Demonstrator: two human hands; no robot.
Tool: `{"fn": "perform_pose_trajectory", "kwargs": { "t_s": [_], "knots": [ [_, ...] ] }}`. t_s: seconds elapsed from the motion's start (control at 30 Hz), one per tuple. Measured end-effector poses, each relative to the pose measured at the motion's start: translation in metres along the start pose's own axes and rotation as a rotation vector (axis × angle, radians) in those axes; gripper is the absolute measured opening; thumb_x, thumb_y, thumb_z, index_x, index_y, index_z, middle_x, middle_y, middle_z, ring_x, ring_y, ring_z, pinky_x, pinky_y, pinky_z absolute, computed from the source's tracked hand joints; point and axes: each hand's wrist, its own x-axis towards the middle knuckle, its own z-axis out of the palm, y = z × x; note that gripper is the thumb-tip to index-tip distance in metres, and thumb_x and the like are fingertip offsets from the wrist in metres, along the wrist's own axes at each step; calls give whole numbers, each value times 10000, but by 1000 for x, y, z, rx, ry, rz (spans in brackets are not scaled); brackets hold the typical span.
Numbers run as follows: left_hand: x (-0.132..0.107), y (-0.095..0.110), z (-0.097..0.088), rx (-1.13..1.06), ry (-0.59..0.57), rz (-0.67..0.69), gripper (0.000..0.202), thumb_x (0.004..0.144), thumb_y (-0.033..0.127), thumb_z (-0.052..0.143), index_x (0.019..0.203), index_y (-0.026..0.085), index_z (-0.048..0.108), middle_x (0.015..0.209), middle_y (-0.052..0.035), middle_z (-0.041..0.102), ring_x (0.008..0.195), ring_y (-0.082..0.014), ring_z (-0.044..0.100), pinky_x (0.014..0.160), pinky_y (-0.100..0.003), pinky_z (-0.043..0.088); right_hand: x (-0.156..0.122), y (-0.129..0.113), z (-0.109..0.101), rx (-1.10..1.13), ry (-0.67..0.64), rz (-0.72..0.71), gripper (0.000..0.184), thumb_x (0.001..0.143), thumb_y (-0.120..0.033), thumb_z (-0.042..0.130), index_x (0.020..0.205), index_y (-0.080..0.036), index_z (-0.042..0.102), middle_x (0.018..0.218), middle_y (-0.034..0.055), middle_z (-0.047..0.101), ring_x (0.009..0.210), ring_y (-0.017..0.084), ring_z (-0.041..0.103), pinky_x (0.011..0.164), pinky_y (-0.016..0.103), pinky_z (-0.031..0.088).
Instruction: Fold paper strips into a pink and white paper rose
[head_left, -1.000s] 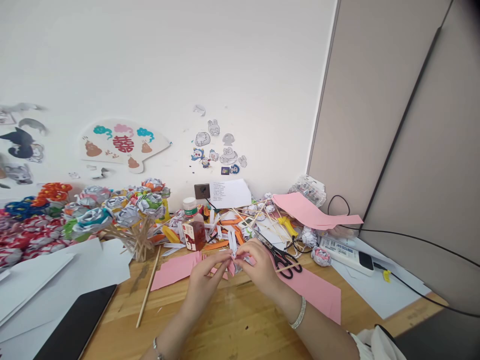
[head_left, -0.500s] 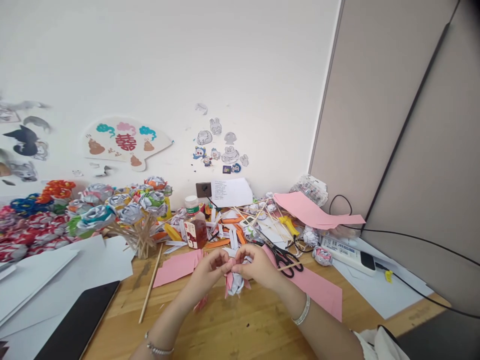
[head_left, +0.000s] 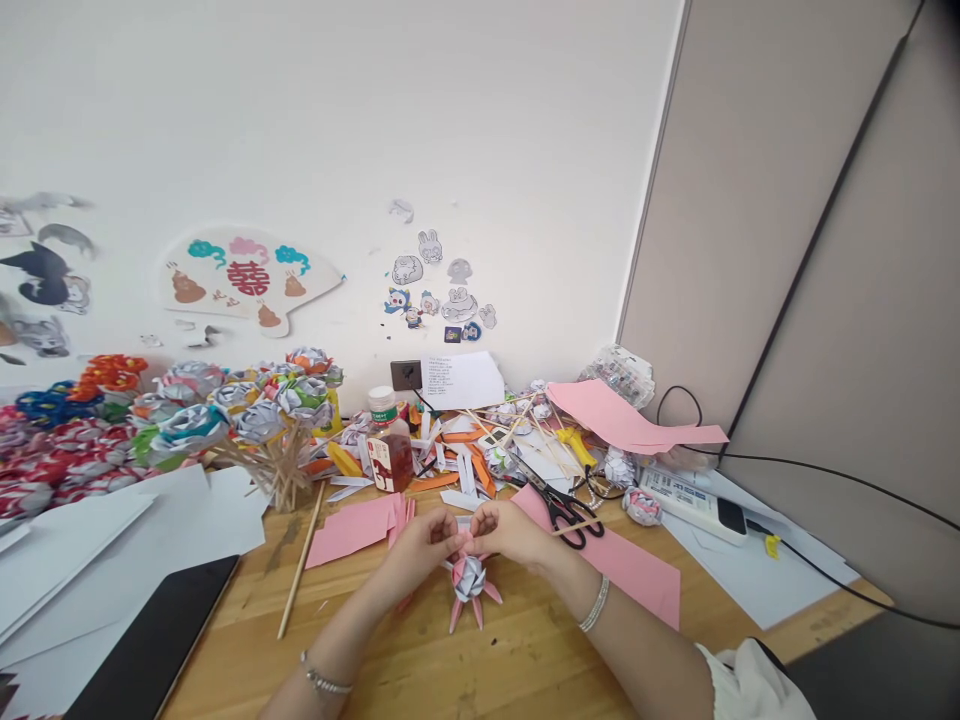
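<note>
Paper flower (head_left: 470,578) is pinched between closed fingers of left hand (head_left: 426,547) and right hand (head_left: 511,531).
Its pink points (head_left: 478,611) are seen fanned wider than half a second earlier.

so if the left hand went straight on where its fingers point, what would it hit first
Probably the right hand: the left hand points toward it, across the pink and white paper flower both seem to pinch. Their fingertips look nearly touching, though depth there is hard to judge.
</note>
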Motion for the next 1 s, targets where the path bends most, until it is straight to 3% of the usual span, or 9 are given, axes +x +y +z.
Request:
{"fn": "perform_pose_trajectory", "kwargs": {
  "t_s": [0.1,0.3,0.57,0.8,1.0],
  "knots": [
    [1,-1,-1,13,27,14,373,655,492,668,630,178,468,577,46,530,567,-124,524,549,-247,390,1,3,0,-17,20,-25,476,367,-378,866,628,-141,546,534,-43,588,553,123,592,571,258,482],
    [3,-4,-2,-21,-28,-55,379,561,462,729,701,152,561,639,8,601,622,-151,568,620,-287,438,3,7,-1,-83,34,-66,451,419,-396,850,636,-147,543,544,-57,549,533,108,558,537,254,483],
    [3,-2,-1,24,29,-60,274,564,357,705,658,158,542,596,17,587,585,-143,549,582,-276,421,5,3,-7,-170,-37,-85,430,432,-371,842,680,-146,573,566,-43,585,535,106,554,538,243,456],
    [-3,6,3,137,73,-2,231,632,350,661,599,183,506,596,5,623,599,-163,588,578,-275,429,1,0,-6,-241,7,-119,379,457,-357,835,628,-148,569,556,-42,569,546,114,551,526,240,449],
    [-4,10,0,117,27,-25,248,614,343,691,588,180,505,576,11,612,588,-160,580,599,-286,442,-2,0,-3,-320,20,-170,274,555,-317,795,606,-157,578,575,-29,570,554,124,559,536,247,450]
  ]
}}
